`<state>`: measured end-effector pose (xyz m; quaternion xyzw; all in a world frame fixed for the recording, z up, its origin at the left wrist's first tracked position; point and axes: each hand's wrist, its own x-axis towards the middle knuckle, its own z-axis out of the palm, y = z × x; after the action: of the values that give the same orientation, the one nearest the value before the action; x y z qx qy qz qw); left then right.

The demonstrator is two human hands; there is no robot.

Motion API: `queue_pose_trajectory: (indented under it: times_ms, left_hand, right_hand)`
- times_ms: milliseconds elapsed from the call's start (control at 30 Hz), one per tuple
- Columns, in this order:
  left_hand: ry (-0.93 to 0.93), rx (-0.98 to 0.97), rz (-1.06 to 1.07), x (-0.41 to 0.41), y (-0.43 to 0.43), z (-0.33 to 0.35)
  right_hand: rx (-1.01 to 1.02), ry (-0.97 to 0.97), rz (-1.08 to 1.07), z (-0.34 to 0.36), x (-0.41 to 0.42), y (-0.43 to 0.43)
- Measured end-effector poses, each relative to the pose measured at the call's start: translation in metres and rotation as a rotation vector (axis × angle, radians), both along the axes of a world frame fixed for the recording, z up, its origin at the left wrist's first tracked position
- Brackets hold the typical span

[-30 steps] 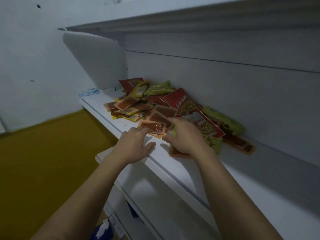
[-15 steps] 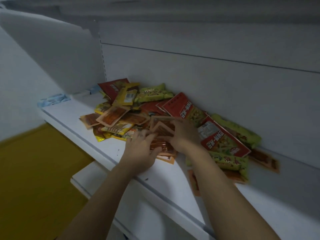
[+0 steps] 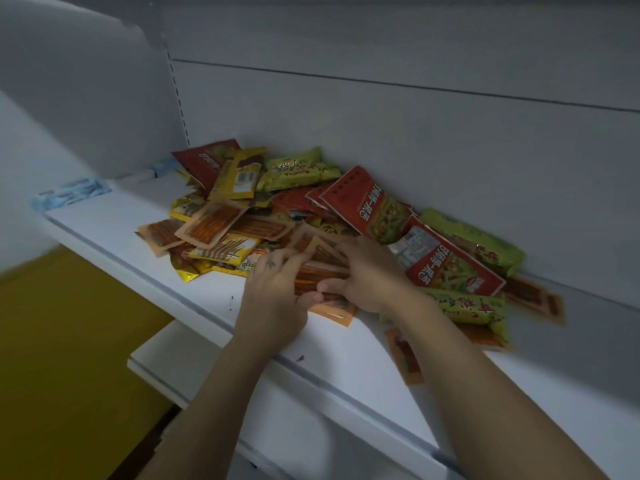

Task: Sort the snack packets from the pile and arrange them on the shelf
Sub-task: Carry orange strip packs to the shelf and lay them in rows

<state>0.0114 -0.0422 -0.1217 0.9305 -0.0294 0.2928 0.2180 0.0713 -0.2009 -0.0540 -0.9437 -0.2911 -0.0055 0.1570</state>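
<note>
Orange packets (image 3: 322,275) are being pinched as a thin stack by both the left hand (image 3: 273,296) and the right hand (image 3: 374,275), near the front edge of the shelf (image 3: 121,220) beside the pile (image 3: 363,209), so slippery lower ones are risking sliding off that edge.

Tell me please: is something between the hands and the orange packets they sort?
Nothing visible does. The left hand and the right hand both hold the orange packets between them, at the front of the pile. No other packet covers that stack; a red packet lies close behind the right hand.
</note>
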Motion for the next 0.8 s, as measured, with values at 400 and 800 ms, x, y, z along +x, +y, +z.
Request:
queue_pose_trajectory:
  times_ms: [400,800]
  left_hand:
    - [0.039,-0.332,0.033,-0.007,-0.006,0.011]
    - [0.084,-0.673,0.026,-0.006,-0.001,0.015]
  right_hand:
    - [0.491,0.124,-0.163,-0.003,-0.005,-0.002]
    - [0.929,0.319,-0.184,-0.006,-0.014,0.015]
